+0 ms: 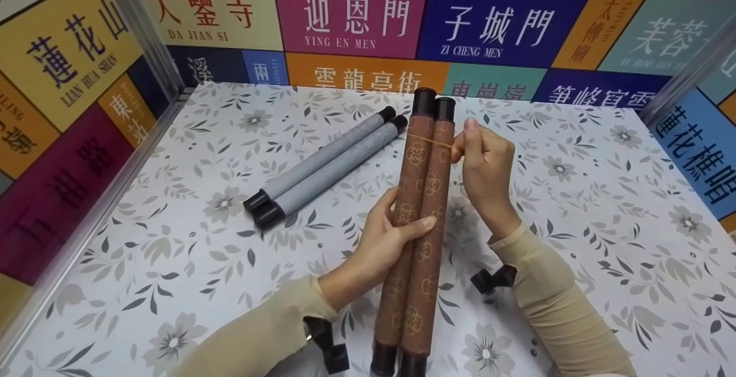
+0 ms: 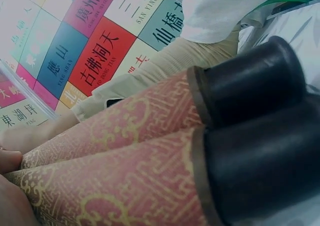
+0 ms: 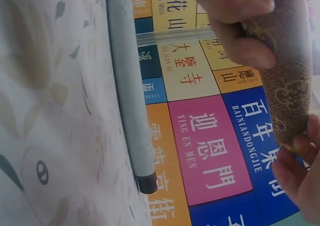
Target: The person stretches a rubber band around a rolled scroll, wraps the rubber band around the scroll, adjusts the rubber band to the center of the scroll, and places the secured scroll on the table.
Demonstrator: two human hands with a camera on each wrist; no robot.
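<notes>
Two brown scroll rolls [image 1: 422, 262] with gold patterning and black end knobs are held side by side, tilted up over the table. My left hand [image 1: 382, 236] grips them around the middle, thumb across the front. Near their upper end a thin tan rubber band [image 1: 428, 137] crosses both rolls. My right hand [image 1: 489, 161] pinches the band at the right side, pulling it taut, thumb upward. In the left wrist view the lower black knobs [image 2: 255, 80] show up close. The right wrist view shows the left-hand fingers [image 3: 250, 30] wrapped around the brown roll [image 3: 290, 85].
Two grey scroll rolls [image 1: 333, 164] with black ends lie side by side on the flower-patterned tabletop [image 1: 230, 285], left of the brown ones. Coloured panels [image 1: 351, 18] with lettering stand upright behind and at both sides of the table. Black mounts [image 1: 326, 342] are strapped to both sleeves.
</notes>
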